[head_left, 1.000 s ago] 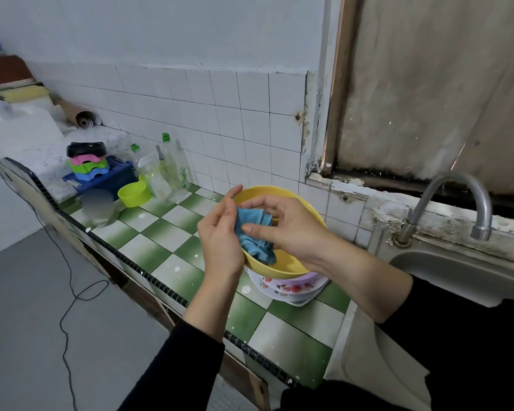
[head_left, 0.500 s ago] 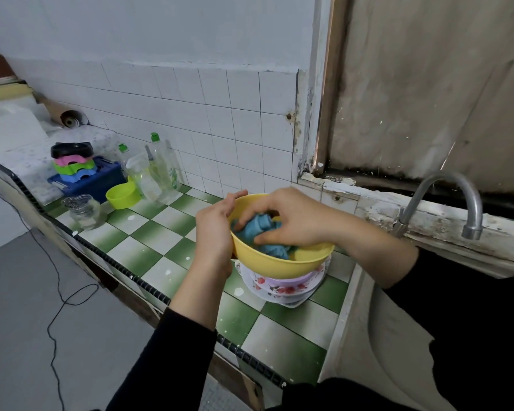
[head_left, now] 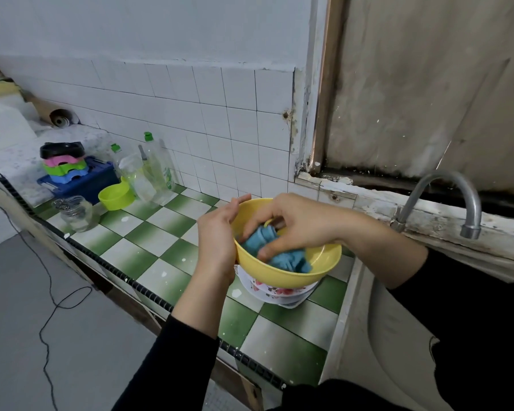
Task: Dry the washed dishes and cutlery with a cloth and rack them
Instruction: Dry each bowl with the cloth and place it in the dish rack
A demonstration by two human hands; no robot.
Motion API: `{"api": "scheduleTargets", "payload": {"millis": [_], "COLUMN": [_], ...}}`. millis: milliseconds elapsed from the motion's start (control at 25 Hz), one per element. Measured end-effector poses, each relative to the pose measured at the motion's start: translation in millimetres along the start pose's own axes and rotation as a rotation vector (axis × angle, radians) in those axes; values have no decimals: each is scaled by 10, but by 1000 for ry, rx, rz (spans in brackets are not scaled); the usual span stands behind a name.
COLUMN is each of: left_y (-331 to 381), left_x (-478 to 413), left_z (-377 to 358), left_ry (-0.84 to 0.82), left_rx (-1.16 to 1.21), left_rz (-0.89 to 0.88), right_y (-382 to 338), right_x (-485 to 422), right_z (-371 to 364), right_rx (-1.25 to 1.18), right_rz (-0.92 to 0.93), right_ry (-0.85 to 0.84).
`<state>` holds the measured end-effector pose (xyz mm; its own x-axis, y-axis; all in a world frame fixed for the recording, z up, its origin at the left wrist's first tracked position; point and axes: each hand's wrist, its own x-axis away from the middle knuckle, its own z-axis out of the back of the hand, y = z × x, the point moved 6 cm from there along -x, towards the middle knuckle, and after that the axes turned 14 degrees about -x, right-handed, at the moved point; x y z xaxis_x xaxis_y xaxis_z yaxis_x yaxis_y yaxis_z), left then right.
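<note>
The yellow bowl (head_left: 294, 274), at frame centre just above stacked floral dishes (head_left: 276, 292) on the table (head_left: 166, 232), is nearly level now; a second ago it tipped toward the camera. The left hand (head_left: 217, 241) holds its side. The right hand (head_left: 297, 226), fingers curled, has pushed the bunched blue cloth (head_left: 288, 261) deeper inside, so the interior is probably being wiped.

No text is legible, not even on the bottle label (head_left: 167, 175).

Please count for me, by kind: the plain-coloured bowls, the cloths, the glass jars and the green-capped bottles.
Plain-coloured bowls: 2, the yellow bowl and the lime bowl
Cloths: 1, the blue cloth
Glass jars: 1
Green-capped bottles: 2
Total: 6
</note>
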<state>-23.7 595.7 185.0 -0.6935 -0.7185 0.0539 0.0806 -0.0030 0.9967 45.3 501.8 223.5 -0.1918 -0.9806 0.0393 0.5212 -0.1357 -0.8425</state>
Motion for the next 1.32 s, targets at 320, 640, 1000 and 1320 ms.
{"api": "scheduleTargets", "payload": {"millis": [320, 640, 1000, 1320], "left_y": [147, 133, 36, 54], "left_x": [22, -61, -104, 186], "left_z": [81, 367, 231, -213], "left_ry": [-35, -66, -223, -229], "left_rx": [-28, -57, -62, 32], "left_rz": [-127, -145, -52, -200], "right_y": [16, -107, -48, -140], "right_x": [-10, 109, 257, 1111], "right_z": [190, -211, -150, -232], "right_rx": [377, 297, 605, 33], "right_rz": [-56, -82, -219, -153], "right_ry": [233, -164, 146, 274]}}
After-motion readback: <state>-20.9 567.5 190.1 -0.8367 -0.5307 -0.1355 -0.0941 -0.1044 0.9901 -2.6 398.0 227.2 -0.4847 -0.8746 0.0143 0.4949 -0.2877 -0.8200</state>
